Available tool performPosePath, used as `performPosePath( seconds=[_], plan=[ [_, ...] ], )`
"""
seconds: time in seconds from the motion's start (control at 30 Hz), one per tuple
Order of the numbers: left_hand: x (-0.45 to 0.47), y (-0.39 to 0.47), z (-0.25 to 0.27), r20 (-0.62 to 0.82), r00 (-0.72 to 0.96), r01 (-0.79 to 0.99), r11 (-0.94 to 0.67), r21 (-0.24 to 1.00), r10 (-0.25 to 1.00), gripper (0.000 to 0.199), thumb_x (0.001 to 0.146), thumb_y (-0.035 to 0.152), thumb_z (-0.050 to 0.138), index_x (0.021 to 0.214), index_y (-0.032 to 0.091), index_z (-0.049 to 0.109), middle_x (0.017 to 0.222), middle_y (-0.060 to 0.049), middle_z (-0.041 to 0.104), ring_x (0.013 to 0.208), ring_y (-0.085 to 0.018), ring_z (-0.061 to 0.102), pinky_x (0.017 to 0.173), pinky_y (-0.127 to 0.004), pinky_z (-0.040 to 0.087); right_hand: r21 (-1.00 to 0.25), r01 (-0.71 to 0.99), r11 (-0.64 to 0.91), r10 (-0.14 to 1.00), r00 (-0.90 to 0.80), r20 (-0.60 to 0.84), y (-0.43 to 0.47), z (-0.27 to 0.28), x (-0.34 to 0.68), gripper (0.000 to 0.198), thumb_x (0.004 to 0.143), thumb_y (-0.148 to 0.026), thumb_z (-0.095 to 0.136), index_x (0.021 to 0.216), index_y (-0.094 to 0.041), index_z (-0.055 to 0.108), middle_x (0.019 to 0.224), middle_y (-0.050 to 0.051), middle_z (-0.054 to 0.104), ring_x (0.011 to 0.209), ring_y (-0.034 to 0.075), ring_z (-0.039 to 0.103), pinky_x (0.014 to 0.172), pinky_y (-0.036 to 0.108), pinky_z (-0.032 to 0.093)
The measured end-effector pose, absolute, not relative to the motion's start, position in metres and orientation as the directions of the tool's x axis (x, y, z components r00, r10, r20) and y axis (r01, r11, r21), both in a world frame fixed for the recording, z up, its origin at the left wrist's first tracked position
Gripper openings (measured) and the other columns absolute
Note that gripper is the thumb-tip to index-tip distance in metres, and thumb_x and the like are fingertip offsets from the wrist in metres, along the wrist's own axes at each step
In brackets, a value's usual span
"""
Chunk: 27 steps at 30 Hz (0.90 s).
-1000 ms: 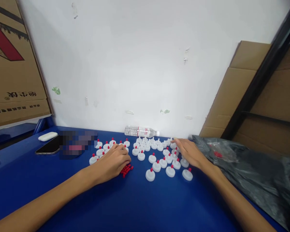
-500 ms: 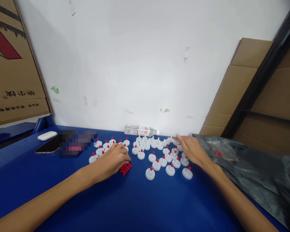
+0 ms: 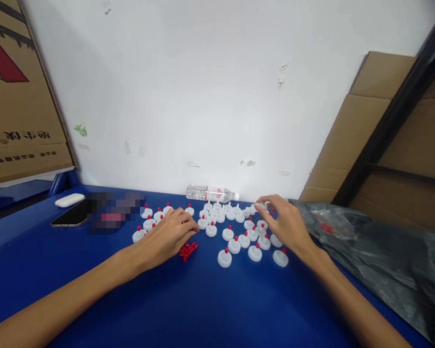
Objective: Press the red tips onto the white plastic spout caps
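Observation:
My left hand point(image 3: 172, 233) is closed in a pinch just above a small heap of red tips point(image 3: 187, 251). Whatever lies between its fingertips is too small to make out. At the right, my right hand point(image 3: 284, 222) has thumb and index finger closed around a white nozzle cap point(image 3: 263, 206), partly hidden by the fingers. Many round white caps with red-tipped nozzles, such as a front one point(image 3: 224, 258), stand between and beside the hands. Behind them is a cluster of white caps with bare nozzles point(image 3: 220, 216).
A clear plastic bottle point(image 3: 213, 194) lies against the wall. On the left are a phone point(image 3: 70, 213) and a white rounded case point(image 3: 69, 200). Dark plastic sheeting point(image 3: 380, 261) covers the right side, with a clear bag of red pieces point(image 3: 328, 227) on it. Cardboard point(image 3: 348, 130) leans behind.
My left hand has risen slightly off the red heap, its fingertips shifting right. My right hand has drawn a little left, with a white cap between thumb and index finger.

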<state>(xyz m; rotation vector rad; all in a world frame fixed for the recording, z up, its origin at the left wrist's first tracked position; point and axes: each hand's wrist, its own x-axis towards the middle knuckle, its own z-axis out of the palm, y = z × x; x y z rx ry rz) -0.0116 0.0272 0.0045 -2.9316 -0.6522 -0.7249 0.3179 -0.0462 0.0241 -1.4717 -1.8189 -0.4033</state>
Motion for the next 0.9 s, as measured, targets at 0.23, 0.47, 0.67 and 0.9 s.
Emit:
performPosePath(
  seconds=[0.23, 0.47, 0.67, 0.9],
  plan=[
    [-0.006, 0.011, 0.018, 0.612, 0.691, 0.413, -0.905, 0.101, 0.384, 0.011, 0.100, 0.020, 0.052, 0.102, 0.019, 0.063, 0.099, -0.003, 0.067, 0.092, -0.020, 0.055, 0.087, -0.039, 0.039, -0.179, 0.831, 0.526, 0.678, -0.283, 0.679, -0.058, 0.021, 0.278, 0.036, 0.097, -0.029, 0.060, 0.131, -0.026, 0.051, 0.124, 0.007, 0.065, 0.108, 0.024, 0.066, 0.090, 0.038, 0.055],
    [0.001, 0.002, 0.012, 0.691, 0.684, 0.270, -0.961, 0.057, 0.233, 0.023, 0.098, 0.012, 0.052, 0.117, 0.020, 0.063, 0.099, -0.005, 0.067, 0.090, -0.019, 0.057, 0.082, -0.037, 0.042, -0.190, 0.735, 0.651, 0.683, -0.458, 0.569, -0.068, 0.013, 0.249, 0.039, 0.097, -0.027, 0.062, 0.134, -0.028, 0.051, 0.119, 0.006, 0.068, 0.108, 0.022, 0.065, 0.093, 0.039, 0.056],
    [0.007, -0.009, 0.013, 0.724, 0.678, 0.148, -0.988, 0.033, 0.126, 0.022, 0.098, 0.008, 0.055, 0.115, 0.020, 0.063, 0.100, -0.004, 0.072, 0.089, -0.016, 0.060, 0.083, -0.035, 0.043, -0.171, 0.730, 0.661, 0.673, -0.476, 0.567, -0.070, 0.011, 0.247, 0.043, 0.094, -0.034, 0.066, 0.134, -0.025, 0.053, 0.114, 0.008, 0.070, 0.101, 0.021, 0.067, 0.087, 0.039, 0.057],
    [0.009, -0.011, 0.014, 0.737, 0.671, 0.136, -0.991, -0.013, 0.083, 0.021, 0.098, 0.009, 0.056, 0.115, 0.020, 0.062, 0.103, -0.005, 0.074, 0.093, -0.017, 0.067, 0.085, -0.035, 0.045, -0.148, 0.713, 0.685, 0.639, -0.490, 0.593, -0.072, 0.012, 0.244, 0.038, 0.095, -0.031, 0.065, 0.130, -0.023, 0.053, 0.110, 0.007, 0.070, 0.097, 0.022, 0.066, 0.083, 0.038, 0.056]
  ],
)
